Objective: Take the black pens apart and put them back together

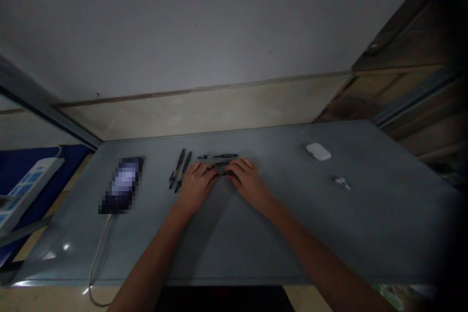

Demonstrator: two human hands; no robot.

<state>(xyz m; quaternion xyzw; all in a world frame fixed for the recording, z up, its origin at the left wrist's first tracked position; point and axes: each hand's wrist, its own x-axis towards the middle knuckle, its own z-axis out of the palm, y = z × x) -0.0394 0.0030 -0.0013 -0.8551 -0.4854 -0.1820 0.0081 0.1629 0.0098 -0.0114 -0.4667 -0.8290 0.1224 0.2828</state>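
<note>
My left hand [195,184] and my right hand [249,180] are close together over the middle of the grey table. Between their fingertips lies a dark pen [222,174], pinched at its two ends and level across my view. Just beyond it, a second pen [221,163] lies roughly parallel, its ends partly covered by my fingers. Farther back is a third, horizontal pen [218,156]. Left of my left hand, two more pens lie side by side at a slant, an outer pen [177,168] and an inner pen [184,170], the latter close to my fingers.
A phone [122,185] with a cable [98,253] is on the left of the table [226,234]. At right are a white earbud case [318,151] and a small white object [342,183]. A wall borders the back; a power strip [31,183] sits beyond the left edge.
</note>
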